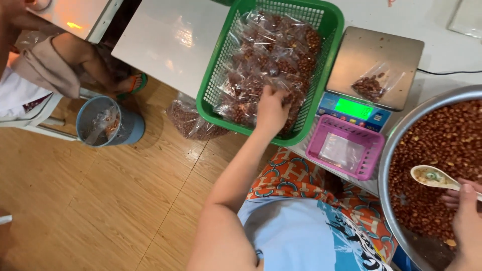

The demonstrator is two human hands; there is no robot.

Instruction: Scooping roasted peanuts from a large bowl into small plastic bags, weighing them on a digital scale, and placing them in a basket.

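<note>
White table [170, 40]: green basket [331, 30] holds bagged nuts [271, 60]; steel bowl [389, 150], loose nuts.

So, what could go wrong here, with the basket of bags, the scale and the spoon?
1. The green basket juts past the table edge, and the left hand presses into its packed bags; it might tip to the floor.
2. The open bag on the scale lies loose, so nuts could spill out.
3. The right hand holds the white spoon over the metal bowl while attention is leftward; nuts might drop.
</note>
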